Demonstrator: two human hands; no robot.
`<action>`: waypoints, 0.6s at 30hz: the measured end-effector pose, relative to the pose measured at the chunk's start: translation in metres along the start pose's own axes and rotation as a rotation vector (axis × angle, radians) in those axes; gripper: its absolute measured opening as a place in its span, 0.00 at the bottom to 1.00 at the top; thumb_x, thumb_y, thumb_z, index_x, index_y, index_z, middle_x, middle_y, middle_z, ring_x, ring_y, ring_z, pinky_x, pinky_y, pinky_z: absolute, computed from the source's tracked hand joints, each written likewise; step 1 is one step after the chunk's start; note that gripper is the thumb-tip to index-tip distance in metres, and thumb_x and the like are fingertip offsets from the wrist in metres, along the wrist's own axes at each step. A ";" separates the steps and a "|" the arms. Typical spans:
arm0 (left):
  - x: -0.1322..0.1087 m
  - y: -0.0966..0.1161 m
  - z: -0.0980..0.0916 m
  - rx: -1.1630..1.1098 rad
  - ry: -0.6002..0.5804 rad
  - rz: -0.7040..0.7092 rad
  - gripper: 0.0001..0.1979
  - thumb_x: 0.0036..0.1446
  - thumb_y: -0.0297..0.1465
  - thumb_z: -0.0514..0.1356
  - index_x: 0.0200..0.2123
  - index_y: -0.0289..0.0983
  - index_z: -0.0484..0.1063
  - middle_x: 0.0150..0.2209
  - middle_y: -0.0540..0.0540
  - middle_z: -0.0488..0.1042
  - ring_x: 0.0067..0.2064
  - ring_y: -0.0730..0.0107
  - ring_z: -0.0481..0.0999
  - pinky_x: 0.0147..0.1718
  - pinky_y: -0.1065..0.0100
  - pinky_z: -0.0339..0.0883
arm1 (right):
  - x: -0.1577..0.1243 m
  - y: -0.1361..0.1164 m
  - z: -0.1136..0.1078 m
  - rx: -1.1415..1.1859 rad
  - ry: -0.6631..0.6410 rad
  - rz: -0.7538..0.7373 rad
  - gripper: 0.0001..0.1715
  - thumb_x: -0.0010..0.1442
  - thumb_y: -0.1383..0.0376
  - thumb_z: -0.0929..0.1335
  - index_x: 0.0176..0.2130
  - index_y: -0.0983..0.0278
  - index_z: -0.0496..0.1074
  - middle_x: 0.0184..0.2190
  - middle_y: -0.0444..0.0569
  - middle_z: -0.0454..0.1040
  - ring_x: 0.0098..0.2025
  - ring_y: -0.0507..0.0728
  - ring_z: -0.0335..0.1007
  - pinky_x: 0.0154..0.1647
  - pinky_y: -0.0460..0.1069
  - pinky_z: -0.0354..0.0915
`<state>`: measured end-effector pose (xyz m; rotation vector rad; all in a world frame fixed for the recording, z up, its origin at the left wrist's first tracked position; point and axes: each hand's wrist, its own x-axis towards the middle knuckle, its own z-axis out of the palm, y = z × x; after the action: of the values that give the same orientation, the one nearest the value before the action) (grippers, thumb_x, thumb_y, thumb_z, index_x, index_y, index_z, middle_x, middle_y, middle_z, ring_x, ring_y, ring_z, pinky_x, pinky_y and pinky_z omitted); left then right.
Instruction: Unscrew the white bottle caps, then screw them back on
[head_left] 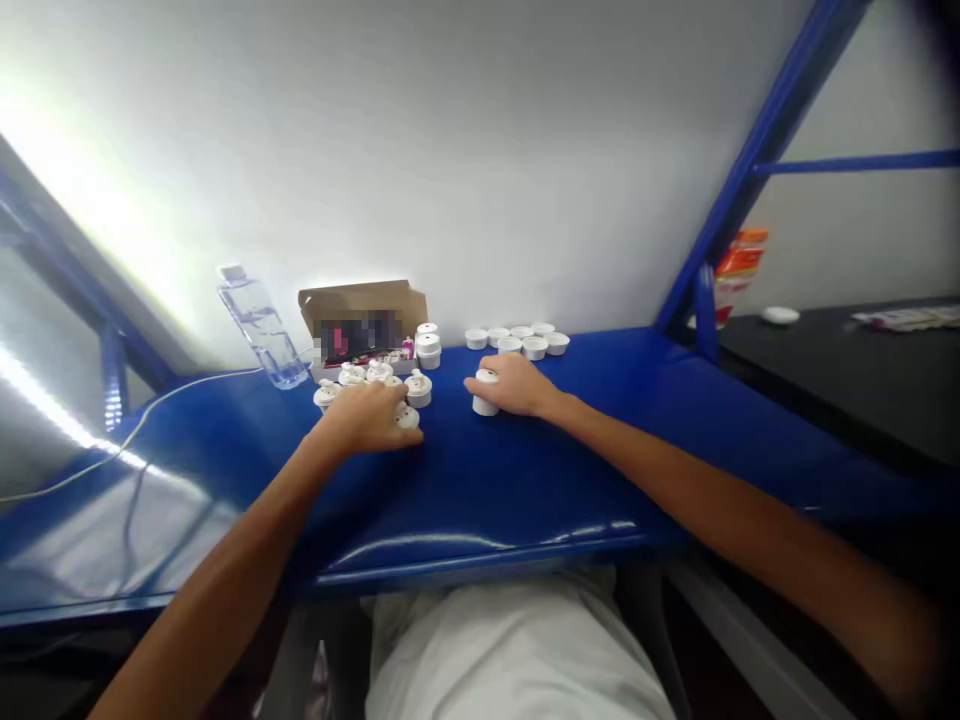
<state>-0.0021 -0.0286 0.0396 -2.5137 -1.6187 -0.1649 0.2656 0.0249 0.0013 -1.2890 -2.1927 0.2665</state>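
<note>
Right hand [516, 382] is closed, thumb and fingers, around a white cylinder [486, 405]; left hand [367, 418] is held half open, curled over a white fitting [406, 417], and whether that piece is firmly gripped cannot be told. Blue table [480, 480] is cut off by the left edge of view. On it an open carton [363, 368] is set near the wall, flap raised, its contents partly masked by a pixelated patch. Clear bottle [262, 330] is seen left of the carton, tilted in view. Cluster of knobbed white pieces [418, 388] is placed in front of the carton, several blocked by the left hand. White stack [428, 345] is stood at the carton's right end. Seven white cups [534, 348] are grouped behind the right hand. Cylinder is located right of the cluster, over the table's middle; its axis is near vertical, round end up, right side covered by the fingers. Contact of its base with the table cannot be made out for certain.
</note>
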 end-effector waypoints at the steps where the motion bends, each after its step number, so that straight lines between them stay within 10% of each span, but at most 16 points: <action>1: 0.000 -0.003 -0.001 0.026 0.003 -0.022 0.23 0.47 0.51 0.64 0.36 0.38 0.76 0.33 0.39 0.76 0.37 0.45 0.78 0.37 0.57 0.65 | 0.001 -0.002 -0.001 0.078 -0.004 0.037 0.24 0.64 0.49 0.64 0.25 0.62 0.67 0.25 0.48 0.73 0.31 0.57 0.68 0.33 0.50 0.58; 12: 0.003 0.028 -0.002 -0.306 0.214 0.304 0.35 0.54 0.52 0.64 0.59 0.40 0.66 0.49 0.38 0.75 0.48 0.50 0.75 0.49 0.58 0.64 | -0.008 -0.034 0.019 0.959 -0.248 0.405 0.24 0.68 0.50 0.59 0.27 0.61 0.64 0.17 0.42 0.61 0.18 0.51 0.52 0.19 0.48 0.51; 18: 0.002 0.040 0.016 -0.411 0.256 0.155 0.22 0.57 0.51 0.63 0.44 0.40 0.69 0.35 0.44 0.75 0.39 0.56 0.75 0.42 0.62 0.62 | -0.016 -0.049 0.024 1.341 -0.405 0.375 0.23 0.64 0.45 0.66 0.36 0.62 0.68 0.24 0.42 0.67 0.22 0.50 0.57 0.23 0.45 0.58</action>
<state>0.0358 -0.0404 0.0219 -2.7469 -1.3963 -0.8408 0.2211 -0.0111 -0.0026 -0.7988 -1.3621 1.8642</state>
